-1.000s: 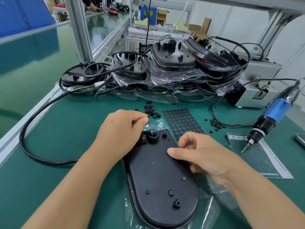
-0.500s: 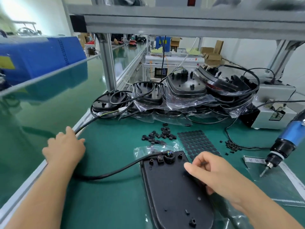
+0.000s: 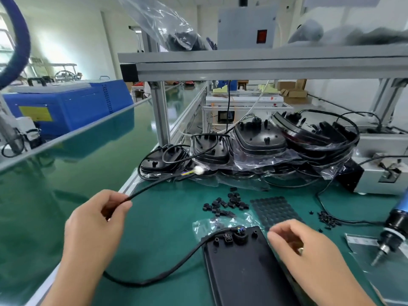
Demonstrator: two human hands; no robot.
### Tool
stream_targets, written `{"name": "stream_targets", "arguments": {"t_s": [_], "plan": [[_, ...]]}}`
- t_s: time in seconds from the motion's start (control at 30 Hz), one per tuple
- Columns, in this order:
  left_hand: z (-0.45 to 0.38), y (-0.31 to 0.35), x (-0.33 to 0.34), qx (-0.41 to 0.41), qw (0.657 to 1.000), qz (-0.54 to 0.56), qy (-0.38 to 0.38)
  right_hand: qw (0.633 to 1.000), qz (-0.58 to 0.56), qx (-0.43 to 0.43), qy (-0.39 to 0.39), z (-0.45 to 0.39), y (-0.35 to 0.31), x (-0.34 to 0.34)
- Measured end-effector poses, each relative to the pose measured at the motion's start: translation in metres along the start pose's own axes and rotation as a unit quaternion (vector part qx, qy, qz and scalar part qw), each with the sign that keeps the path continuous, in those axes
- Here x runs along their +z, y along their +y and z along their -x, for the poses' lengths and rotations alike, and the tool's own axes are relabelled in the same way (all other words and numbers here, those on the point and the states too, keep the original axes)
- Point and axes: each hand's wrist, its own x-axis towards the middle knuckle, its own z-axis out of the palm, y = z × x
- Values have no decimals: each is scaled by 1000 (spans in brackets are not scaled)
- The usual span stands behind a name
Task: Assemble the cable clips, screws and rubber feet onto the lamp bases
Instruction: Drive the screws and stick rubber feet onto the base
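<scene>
A black lamp base (image 3: 242, 272) lies upside down on the green mat in front of me. Its black cable (image 3: 154, 281) loops off the base's far left corner across the mat. My left hand (image 3: 95, 224) grips that cable above the mat, and the cable runs on to a white connector (image 3: 198, 170). My right hand (image 3: 309, 250) hovers over the base's right edge with fingers loosely curled and nothing visibly held. Several black cable clips (image 3: 225, 204) lie beyond the base, beside a sheet of black rubber feet (image 3: 273, 209). A small heap of black screws (image 3: 329, 220) lies to the right.
A stack of bagged lamp bases (image 3: 265, 151) with cables fills the back of the bench. A blue electric screwdriver (image 3: 393, 230) hangs at the right edge, a grey machine (image 3: 379, 173) behind it. An aluminium frame post (image 3: 160, 111) stands at the bench's far left corner.
My left hand left the clip area on the base, reached to the bench's left edge and now holds the cable lifted. My right hand lifted off the base. The view tilted upward.
</scene>
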Motion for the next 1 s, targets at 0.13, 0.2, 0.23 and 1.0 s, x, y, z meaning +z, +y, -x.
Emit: {"name": "stream_targets", "arguments": {"t_s": [0.13, 0.2, 0.23, 1.0], "plan": [[28, 43, 1, 133, 986, 11, -100, 987, -146, -29, -56, -8, -29, 7], [43, 65, 10, 214, 966, -18, -143, 952, -284, 34, -110, -12, -47, 12], [49, 73, 15, 244, 956, -22, -165, 936, -329, 67, -107, -14, -53, 14], [35, 77, 94, 400, 830, -185, -342, 995, -99, -23, -23, 15, 7, 2]]}}
